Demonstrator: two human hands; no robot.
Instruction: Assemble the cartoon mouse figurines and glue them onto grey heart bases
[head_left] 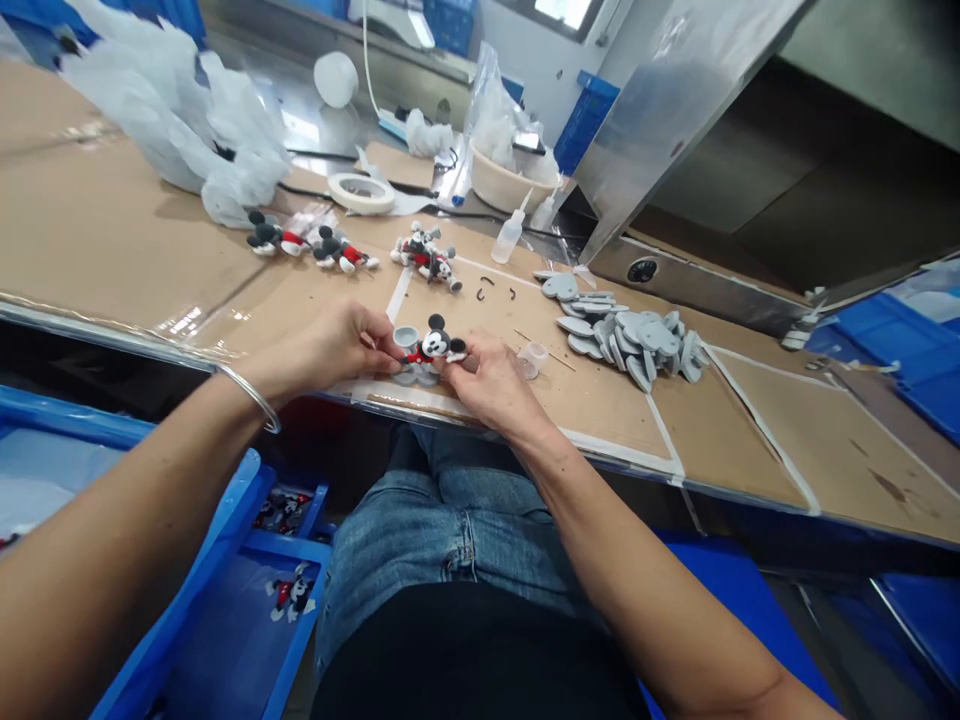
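Left hand (349, 345): fingertips nearly closed, pinching the left side of a mouse figure (433, 345). Right hand (491, 380): thumb and fingers drawn in on its right side. Figure sits between the hands at the near edge of the table (150, 270), head up, face outward. A grey cup-shaped piece (406, 337) shows beside its left side; whether joined, cannot tell.

Progress (judgement): head, red body and arms appear together on the held figure; handling seems under way, not concluded. Just beyond it, a cluster of figures (427, 258) with grey parts may be further along; two more figures (274, 235) lie far left. Another figure (291, 595) lies in a blue bin (225, 640) below, near left. Count remaining: cannot tell.

Materials: figures smooth, rounded, plastic-looking, in black, white and red. Right: heap of flat grey hearts (637, 335), matt, overlapping. Just beside the right hand, a small clear cup (532, 360) and a thin stick (555, 355). Farther: small curved dark bits (481, 294), a translucent bottle (508, 238) with narrow spout, a flat ring of pale tape (361, 194). Far left, crumpled, filmy white bags (172, 120). Table surface brown, cardboard-like, crossed by white strips.
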